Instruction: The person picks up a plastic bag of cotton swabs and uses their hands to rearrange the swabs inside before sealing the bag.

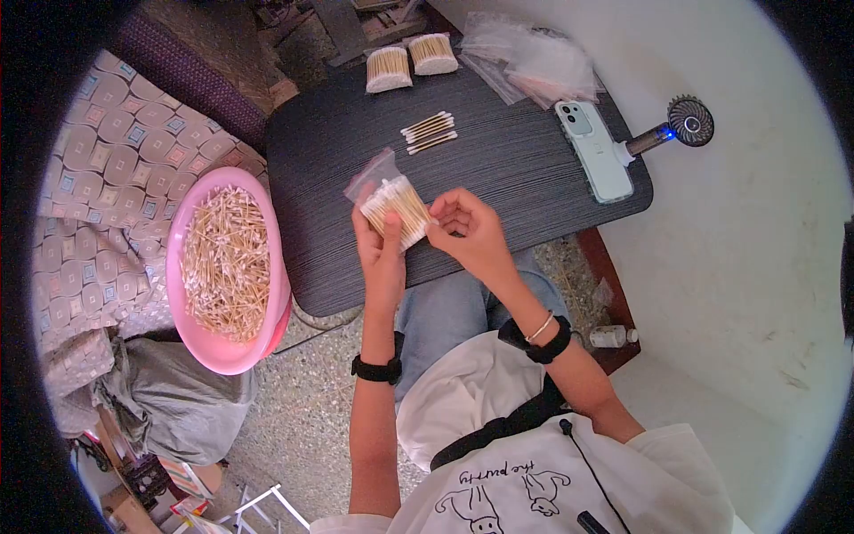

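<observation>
A small clear plastic bag of cotton swabs (394, 210) is held tilted above the near edge of the dark table. My left hand (382, 245) is closed round its lower left part, thumb across the front. At the bag's right side, my right hand (470, 230) pinches the edge with thumb and forefinger, the other fingers curled. Just beyond the bag, several loose cotton swabs (429, 132) lie on the tabletop. Two packed bundles of cotton swabs, a left one (388, 69) and a right one (433, 54), stand at the far edge.
A pink tub (174, 267) heaped with loose swabs is left of the table (329, 169). Clear plastic bags (534, 62) are piled at the far right. A phone (594, 151) and a small fan (689, 121) sit near the right wall.
</observation>
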The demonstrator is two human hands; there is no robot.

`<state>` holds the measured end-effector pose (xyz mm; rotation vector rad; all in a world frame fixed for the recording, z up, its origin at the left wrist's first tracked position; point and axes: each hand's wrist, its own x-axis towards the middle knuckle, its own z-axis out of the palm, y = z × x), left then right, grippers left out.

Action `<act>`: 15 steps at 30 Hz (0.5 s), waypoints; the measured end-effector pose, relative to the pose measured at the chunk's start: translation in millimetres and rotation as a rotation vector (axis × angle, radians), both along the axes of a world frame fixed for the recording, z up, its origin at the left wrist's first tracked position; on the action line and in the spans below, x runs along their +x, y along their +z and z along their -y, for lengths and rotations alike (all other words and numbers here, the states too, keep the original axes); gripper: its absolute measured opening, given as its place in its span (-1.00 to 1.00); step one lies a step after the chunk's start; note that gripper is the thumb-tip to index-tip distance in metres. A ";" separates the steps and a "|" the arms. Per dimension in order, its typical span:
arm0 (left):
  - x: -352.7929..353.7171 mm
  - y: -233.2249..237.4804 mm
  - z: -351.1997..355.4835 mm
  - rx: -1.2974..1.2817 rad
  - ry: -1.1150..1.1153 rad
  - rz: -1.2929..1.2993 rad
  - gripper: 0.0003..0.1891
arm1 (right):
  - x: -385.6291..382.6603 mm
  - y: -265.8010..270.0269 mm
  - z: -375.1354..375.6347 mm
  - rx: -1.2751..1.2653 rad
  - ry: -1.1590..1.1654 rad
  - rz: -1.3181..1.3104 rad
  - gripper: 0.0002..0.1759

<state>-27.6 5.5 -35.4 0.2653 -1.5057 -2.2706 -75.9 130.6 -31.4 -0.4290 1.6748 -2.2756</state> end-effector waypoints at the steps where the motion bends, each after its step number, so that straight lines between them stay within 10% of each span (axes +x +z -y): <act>1: -0.1 1.0 -0.2 -0.029 -0.005 0.004 -0.48 | -0.4 -0.1 0.0 0.011 0.001 0.004 -0.78; 11: 4.4 6.1 -1.0 -0.081 -0.180 0.044 -0.33 | -23.1 28.3 -13.3 -0.099 -0.014 -0.063 -0.57; 15: 5.9 9.5 -1.0 -0.079 -0.197 0.094 -0.28 | -46.1 29.4 -28.3 0.240 0.217 -0.203 -0.54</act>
